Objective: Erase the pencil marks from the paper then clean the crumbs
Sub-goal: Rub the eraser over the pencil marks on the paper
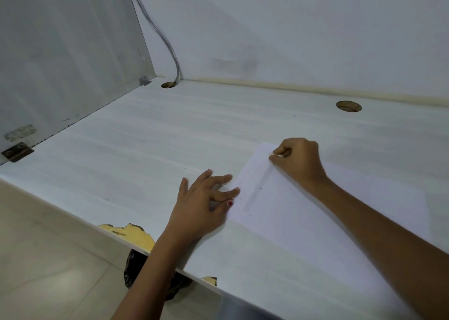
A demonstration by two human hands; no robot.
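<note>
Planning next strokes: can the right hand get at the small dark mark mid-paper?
Probably yes. The right hand, pinching a white eraser, rests at the far corner of the paper; the dark mark lies uncovered just nearer the person. The left hand presses the sheet's left edge, off that path.

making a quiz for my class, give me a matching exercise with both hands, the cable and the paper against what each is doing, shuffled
1 left hand
2 right hand
3 cable
4 paper

a pinches a small white eraser
b runs down into the corner hole
c lies flat on the desk
d fingers spread, pressing the paper's edge

Pairs: 1-d, 2-a, 3-b, 4-c
</note>
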